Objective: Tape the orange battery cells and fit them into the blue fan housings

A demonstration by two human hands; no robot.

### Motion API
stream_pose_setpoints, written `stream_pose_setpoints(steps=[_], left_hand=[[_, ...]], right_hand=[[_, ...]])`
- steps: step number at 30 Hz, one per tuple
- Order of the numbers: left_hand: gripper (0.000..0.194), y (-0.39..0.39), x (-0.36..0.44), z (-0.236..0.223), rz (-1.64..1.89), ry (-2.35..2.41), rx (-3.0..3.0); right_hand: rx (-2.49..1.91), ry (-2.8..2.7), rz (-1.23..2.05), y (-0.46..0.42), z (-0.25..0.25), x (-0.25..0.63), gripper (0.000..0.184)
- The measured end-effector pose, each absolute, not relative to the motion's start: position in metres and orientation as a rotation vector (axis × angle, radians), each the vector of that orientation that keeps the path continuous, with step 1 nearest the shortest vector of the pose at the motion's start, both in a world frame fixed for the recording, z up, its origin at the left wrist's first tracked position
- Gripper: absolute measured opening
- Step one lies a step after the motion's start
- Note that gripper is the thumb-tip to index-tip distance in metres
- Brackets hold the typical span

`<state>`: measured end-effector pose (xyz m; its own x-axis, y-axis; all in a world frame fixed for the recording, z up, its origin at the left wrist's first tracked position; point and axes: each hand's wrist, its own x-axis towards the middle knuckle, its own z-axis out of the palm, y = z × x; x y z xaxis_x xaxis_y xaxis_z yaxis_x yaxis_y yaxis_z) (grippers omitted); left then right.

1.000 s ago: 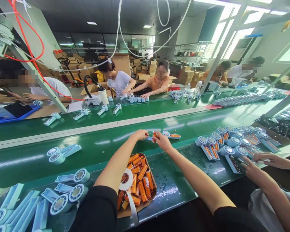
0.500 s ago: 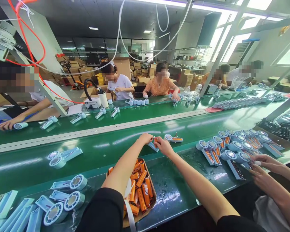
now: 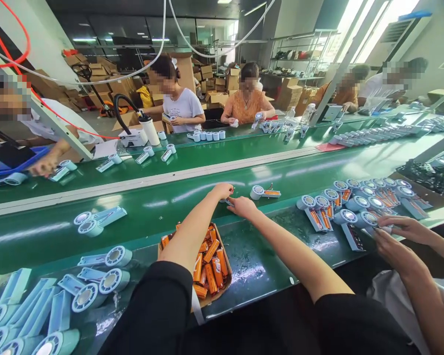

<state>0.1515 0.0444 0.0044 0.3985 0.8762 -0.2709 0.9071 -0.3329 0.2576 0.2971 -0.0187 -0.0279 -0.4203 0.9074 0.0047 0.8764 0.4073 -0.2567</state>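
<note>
Out over the green belt, my left hand point(image 3: 223, 190) is bent with its fingers pinched together; what is between them is too small to make out. Close beside it, my right hand point(image 3: 243, 206) has its fingers closed at a light-blue housing point(image 3: 228, 200), most of which is hidden by my hands and left forearm. Just right of them lies a handheld fan body point(image 3: 258, 192) with an orange battery pack point(image 3: 272, 194) in its open handle. Under my left forearm stands a cardboard box point(image 3: 227, 276) of orange battery packs point(image 3: 210, 251).
Empty-handled fan bodies point(image 3: 114, 281) crowd the left front, and two more point(image 3: 91, 226) lie on the belt point(image 3: 163, 222). At right, a co-worker's hands point(image 3: 399, 241) work beside battery-fitted fan bodies point(image 3: 321, 212). Several people sit across the line beyond a pale divider rail point(image 3: 177, 175).
The view has tilted down slightly. My left hand has shifted a little away from my right fingers, and the housing under them is now more hidden. Across the line, a co-worker has lifted a fan.
</note>
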Motion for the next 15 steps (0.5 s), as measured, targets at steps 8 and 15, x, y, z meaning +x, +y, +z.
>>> stream_pose_setpoints(steps=[8, 15], left_hand=[[0.038, -0.012, 0.142, 0.046, 0.158, 1.591, 2.245], [0.023, -0.228, 0.007, 0.042, 0.408, 1.191, 2.568]], right_hand=[[-1.472, -2.491, 0.361, -0.001, -0.009, 0.313, 0.011], [-1.331, -2.237, 0.472, -0.076, -0.002, 0.328, 0.027]])
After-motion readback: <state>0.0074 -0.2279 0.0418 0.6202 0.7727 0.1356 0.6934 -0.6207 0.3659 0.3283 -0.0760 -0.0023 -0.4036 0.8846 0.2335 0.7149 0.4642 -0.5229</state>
